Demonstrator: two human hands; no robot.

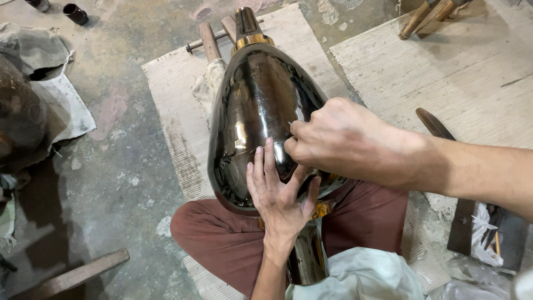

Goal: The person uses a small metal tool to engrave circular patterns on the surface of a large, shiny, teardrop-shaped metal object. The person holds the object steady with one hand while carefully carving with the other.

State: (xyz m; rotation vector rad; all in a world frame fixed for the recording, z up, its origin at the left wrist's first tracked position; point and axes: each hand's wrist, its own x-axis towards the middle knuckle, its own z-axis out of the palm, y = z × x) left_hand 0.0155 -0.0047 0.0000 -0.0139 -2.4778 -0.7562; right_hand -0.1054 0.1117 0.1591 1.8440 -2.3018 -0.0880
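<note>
White cloth (361, 275) lies bunched at the bottom edge, just over the person's lap, with maroon trousers (222, 239) showing on the crossed legs beneath. Across those legs rests a large dark, glossy metal vase (250, 105), lying on its side with its narrow brass-banded neck pointing away; the lap seems to cradle it so the rounded body cannot roll. Its far end sits near wooden pegs (214, 39) on a ribbed mat (172, 100), which probably props the neck. Left hand (277, 197) lies open, fingers flat and spread on the vase's lower belly, apparently pressing it steady. Right hand (338, 139) is closed in a pinch just above, fingertips against the surface; a thin light point shows at the fingers, likely a fine tool, though it is too small to tell. Faint scratched lines mark the metal beside the left hand. Off to the right a dark blade (436, 125) lies on a second mat (461, 72), and crumpled grey rags (50, 83) sit left on the concrete floor (122, 166), near a wooden stick (78, 275).
</note>
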